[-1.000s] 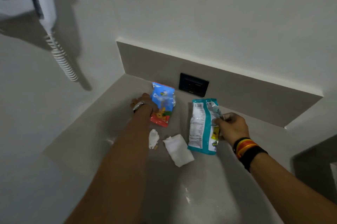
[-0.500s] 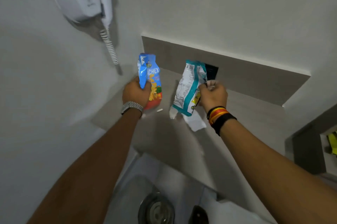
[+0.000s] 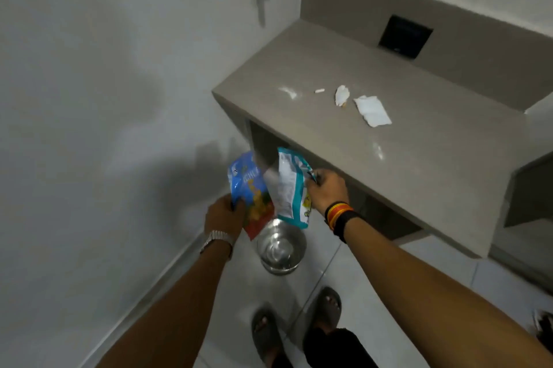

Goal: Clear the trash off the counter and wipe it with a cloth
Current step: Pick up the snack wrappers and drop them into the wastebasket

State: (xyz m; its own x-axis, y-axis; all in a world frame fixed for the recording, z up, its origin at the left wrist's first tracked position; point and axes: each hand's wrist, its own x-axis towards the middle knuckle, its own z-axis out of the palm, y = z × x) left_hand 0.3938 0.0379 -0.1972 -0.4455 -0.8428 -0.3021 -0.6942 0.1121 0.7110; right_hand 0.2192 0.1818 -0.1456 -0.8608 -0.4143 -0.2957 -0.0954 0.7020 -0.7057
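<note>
Above the steel bin [image 3: 281, 246] on the tiled floor, two snack packets are held side by side, their lower ends hanging over the bin's open mouth. The blue and red packet [image 3: 250, 192] is gripped at its left edge by the left hand [image 3: 223, 216], whose fingers are closed around it; a metal watch [image 3: 217, 239] is worn on that wrist. The teal and white packet [image 3: 291, 188] is pinched near its top right corner by the right hand [image 3: 327, 191], closed on it, with striped and black bands [image 3: 341, 216] worn at the wrist. The two packets overlap slightly, the teal one lying in front.

Up and to the right of the bin, the bench [image 3: 419, 158] is seen, with trash left on its top: a folded white tissue [image 3: 372, 110], a crumpled white scrap [image 3: 341, 94] just left of it, a tiny white piece [image 3: 319, 91] further left, and a white smear [image 3: 288, 92] beyond that. A dark socket plate [image 3: 405, 37] is set in the backsplash behind them. Below the bin, two feet in grey slides [image 3: 327, 306] are planted on the floor.
</note>
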